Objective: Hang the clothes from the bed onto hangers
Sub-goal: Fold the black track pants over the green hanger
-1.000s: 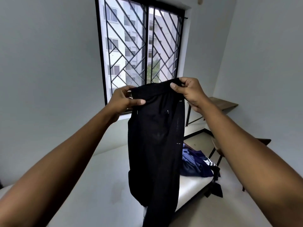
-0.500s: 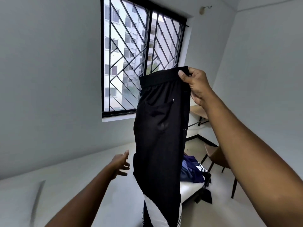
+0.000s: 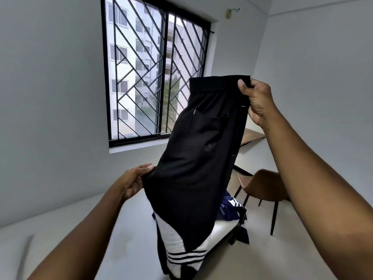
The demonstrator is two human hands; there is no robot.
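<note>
Right hand [image 3: 256, 102] pinches trousers [image 3: 197, 168] at waistband, left hand [image 3: 134, 181] at side.

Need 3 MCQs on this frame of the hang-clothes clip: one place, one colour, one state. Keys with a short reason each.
1. Where does the crumpled dark blue garment with white stripes lie?
A. on a hanger
B. on the white bed, behind the held trousers
C. on the window sill

2. What colour is the panel low on the black track trousers?
A. red
B. yellow
C. white

3. What is the right hand doing?
A. pinching the trousers' waistband
B. hanging free
C. lying flat on the bed

Key:
1 B: the garment sits on the far end of the mattress, past the trousers.
2 C: a white panel crossed by black stripes shows near the hem.
3 A: thumb and fingers clamp the waistband corner, while the left hand grips the side edge lower down.
</note>
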